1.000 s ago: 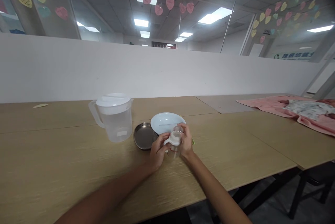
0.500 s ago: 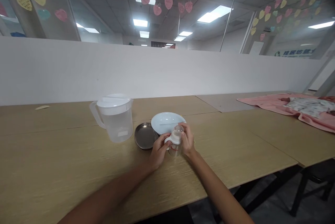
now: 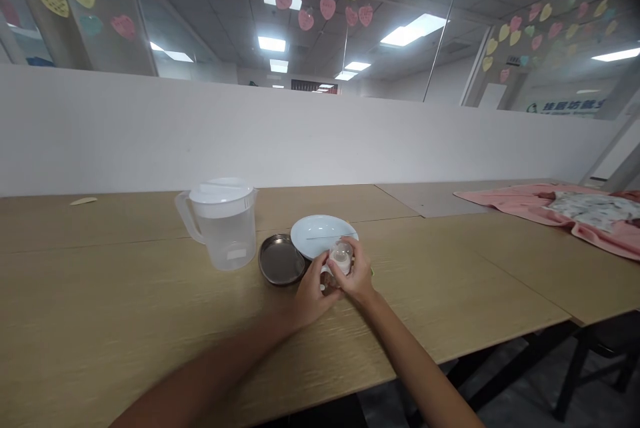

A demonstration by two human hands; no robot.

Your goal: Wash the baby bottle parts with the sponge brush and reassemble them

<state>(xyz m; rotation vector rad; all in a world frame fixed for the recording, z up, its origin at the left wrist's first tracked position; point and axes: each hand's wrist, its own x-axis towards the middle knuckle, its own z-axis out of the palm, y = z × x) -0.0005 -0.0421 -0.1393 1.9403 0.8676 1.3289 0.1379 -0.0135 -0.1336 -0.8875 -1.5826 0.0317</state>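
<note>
A small baby bottle [image 3: 341, 257] with a clear dome cap and white collar is held between my hands, just in front of the bowl. My left hand [image 3: 313, 296] is closed around its lower body. Around the cap and collar my right hand [image 3: 358, 275] is closed, thumb in front. Fingers cover most of the bottle's body and handles. Behind it lies a pale blue bowl [image 3: 315, 227] with a thin straight stick-like thing across it. A dark metal dish [image 3: 281, 261] touches or nearly touches the bowl's left side.
A clear plastic pitcher [image 3: 231, 231] with a white lid stands left of the metal dish. A flat pale piece [image 3: 83, 201] lies far left. On the right, a pink cloth [image 3: 505, 197] has patterned fabric on it. A white wall [image 3: 300, 141] borders the wooden table [image 3: 440, 275].
My left hand has moved from the handle to wrap round the bottle's body. My right hand has come over the collar, thumb in front. The bottle's top now tips more towards me.
</note>
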